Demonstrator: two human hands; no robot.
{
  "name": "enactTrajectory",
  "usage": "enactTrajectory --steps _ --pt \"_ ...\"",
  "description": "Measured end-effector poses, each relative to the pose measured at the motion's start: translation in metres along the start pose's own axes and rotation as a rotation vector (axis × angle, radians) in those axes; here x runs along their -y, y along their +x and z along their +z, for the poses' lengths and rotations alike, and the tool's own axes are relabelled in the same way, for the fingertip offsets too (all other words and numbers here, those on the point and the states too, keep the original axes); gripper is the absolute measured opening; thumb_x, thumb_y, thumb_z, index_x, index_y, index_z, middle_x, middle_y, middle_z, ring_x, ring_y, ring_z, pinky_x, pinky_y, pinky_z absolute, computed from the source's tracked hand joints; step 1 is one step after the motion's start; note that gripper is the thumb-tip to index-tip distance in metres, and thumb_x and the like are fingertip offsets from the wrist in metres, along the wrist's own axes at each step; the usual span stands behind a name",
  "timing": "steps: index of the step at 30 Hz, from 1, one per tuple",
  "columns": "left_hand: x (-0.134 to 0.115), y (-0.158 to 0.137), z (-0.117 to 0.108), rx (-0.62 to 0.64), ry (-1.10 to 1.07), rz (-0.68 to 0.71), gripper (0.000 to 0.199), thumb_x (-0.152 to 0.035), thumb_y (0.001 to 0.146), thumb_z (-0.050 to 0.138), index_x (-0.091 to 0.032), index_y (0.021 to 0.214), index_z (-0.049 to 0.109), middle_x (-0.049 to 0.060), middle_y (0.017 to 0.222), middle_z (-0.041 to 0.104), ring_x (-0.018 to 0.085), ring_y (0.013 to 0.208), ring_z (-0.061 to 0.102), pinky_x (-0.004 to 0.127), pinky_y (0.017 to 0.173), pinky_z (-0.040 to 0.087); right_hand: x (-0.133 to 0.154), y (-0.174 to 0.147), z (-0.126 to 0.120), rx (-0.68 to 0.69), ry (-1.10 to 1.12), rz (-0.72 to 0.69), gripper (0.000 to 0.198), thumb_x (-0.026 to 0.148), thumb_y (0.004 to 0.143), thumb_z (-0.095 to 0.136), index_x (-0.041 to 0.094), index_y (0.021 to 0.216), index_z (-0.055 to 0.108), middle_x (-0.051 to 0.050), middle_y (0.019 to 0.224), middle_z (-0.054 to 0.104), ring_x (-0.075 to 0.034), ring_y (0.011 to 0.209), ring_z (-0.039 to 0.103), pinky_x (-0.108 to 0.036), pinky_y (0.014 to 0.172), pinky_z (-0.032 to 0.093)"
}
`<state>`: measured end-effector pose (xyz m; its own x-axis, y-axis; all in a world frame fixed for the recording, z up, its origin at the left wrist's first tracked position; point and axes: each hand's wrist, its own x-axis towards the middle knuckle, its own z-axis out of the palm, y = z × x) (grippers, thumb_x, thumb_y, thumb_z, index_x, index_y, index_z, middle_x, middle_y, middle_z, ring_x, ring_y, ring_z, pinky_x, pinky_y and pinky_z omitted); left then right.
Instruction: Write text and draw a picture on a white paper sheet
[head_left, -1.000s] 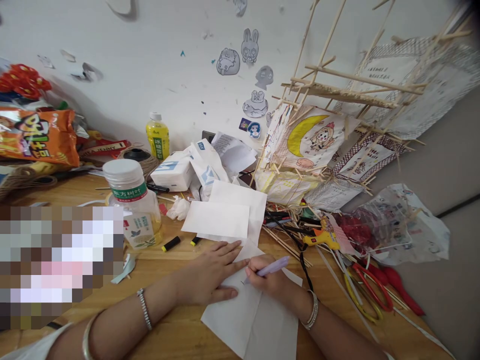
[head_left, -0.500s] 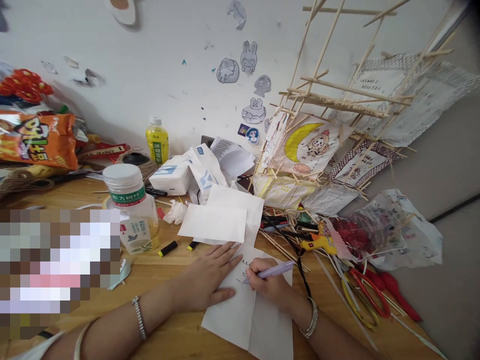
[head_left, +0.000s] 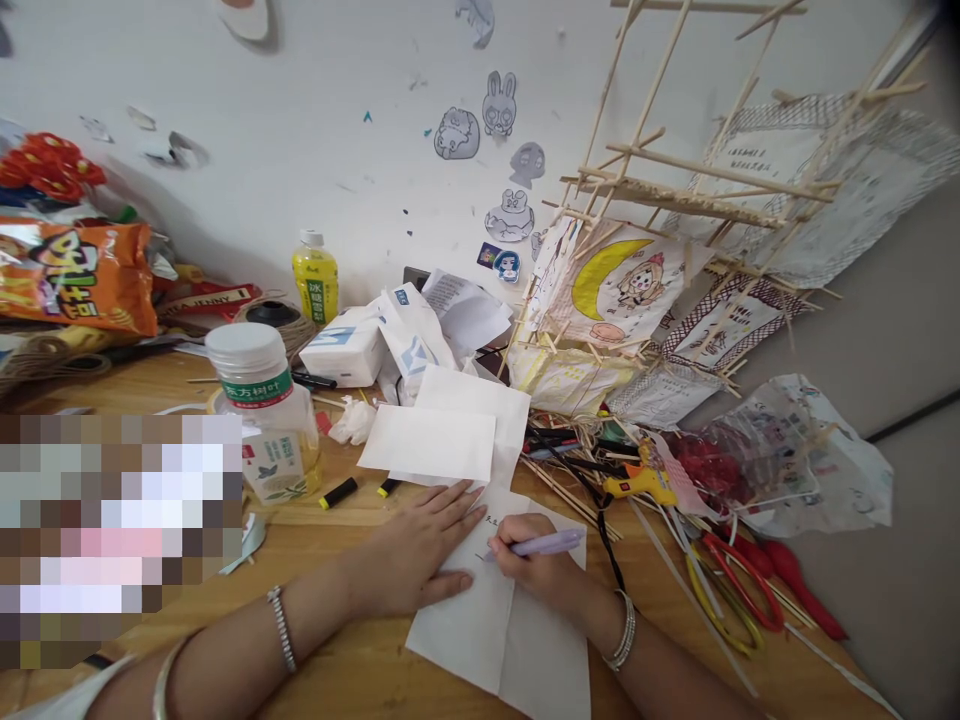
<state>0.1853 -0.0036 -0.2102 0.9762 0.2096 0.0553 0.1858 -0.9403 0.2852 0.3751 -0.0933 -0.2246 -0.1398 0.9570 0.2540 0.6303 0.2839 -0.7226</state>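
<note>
A folded white sheet of paper (head_left: 472,640) lies on the wooden table, with a short line of small dark writing near its upper middle. My right hand (head_left: 536,570) is closed round a light purple pen (head_left: 551,542), its tip low at the paper beside the writing. Flat across the sheet's left edge rests my left hand (head_left: 424,550), fingers stretched out. Above my left fingertips are a blank white card (head_left: 431,442) and another white sheet (head_left: 502,405) beneath it.
A plastic jar (head_left: 262,410) and a black marker cap (head_left: 338,493) stand left. At right lie a yellow glue gun (head_left: 641,485), red-handled scissors (head_left: 750,580) and thin sticks. A stick-framed paper lantern (head_left: 611,285) rises behind. Tissue packs (head_left: 343,345) sit by the wall.
The pen tip and my right hand have shifted slightly left and up on the paper. My left hand stays in place; the view has tilted a little.
</note>
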Motion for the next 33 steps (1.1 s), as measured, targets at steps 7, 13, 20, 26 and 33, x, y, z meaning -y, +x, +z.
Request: enactTrajectory --steps 7,13,20,26,33 --pt "0.0003 0.0005 0.0006 0.012 -0.002 -0.003 0.066 -0.053 0.089 0.036 -0.014 0.140 0.022 0.014 0.146 0.016 0.027 0.134 0.010 0.045 0.108 0.015 0.0033 -0.0008 -0.0016 0.002 0.030 0.016 0.033 0.027 0.082 0.044 0.020 0.054 0.029 0.005 0.051 0.034 -0.011 0.050 0.034 -0.025 0.050 0.025" --pt "0.0000 0.0004 0.0003 0.016 0.000 -0.007 0.065 -0.052 0.089 0.036 -0.014 0.140 0.022 0.014 0.146 0.016 0.028 0.134 0.009 0.045 0.108 0.015 0.0002 -0.0011 -0.0005 0.001 0.011 -0.001 0.033 0.025 0.080 0.045 0.020 0.053 0.027 0.006 0.050 0.032 -0.010 0.049 0.033 -0.024 0.049 0.024" --pt "-0.0018 0.0000 -0.0019 0.040 0.010 -0.019 0.066 -0.053 0.089 0.033 -0.013 0.140 0.022 0.014 0.146 0.015 0.027 0.135 0.008 0.044 0.108 0.013 -0.0034 -0.0014 0.0008 -0.010 0.013 -0.017 0.032 0.024 0.081 0.046 0.020 0.054 0.030 0.005 0.050 0.035 -0.010 0.050 0.034 -0.024 0.050 0.024" --pt "-0.0025 0.0005 -0.0026 0.049 0.017 -0.027 0.066 -0.053 0.089 0.033 -0.014 0.140 0.021 0.014 0.146 0.014 0.026 0.135 0.008 0.043 0.108 0.014 -0.0014 -0.0016 0.0000 -0.013 0.023 -0.006 0.030 0.022 0.081 0.046 0.019 0.055 0.030 0.005 0.051 0.036 -0.010 0.050 0.035 -0.023 0.050 0.025" --pt "0.0001 0.0005 0.0006 0.029 0.015 -0.018 0.065 -0.054 0.090 0.032 -0.014 0.140 0.022 0.014 0.146 0.016 0.027 0.134 0.009 0.044 0.108 0.015 -0.0060 -0.0028 0.0011 -0.024 0.044 -0.014 0.031 0.022 0.080 0.047 0.019 0.055 0.030 0.006 0.051 0.035 -0.009 0.050 0.034 -0.023 0.050 0.025"
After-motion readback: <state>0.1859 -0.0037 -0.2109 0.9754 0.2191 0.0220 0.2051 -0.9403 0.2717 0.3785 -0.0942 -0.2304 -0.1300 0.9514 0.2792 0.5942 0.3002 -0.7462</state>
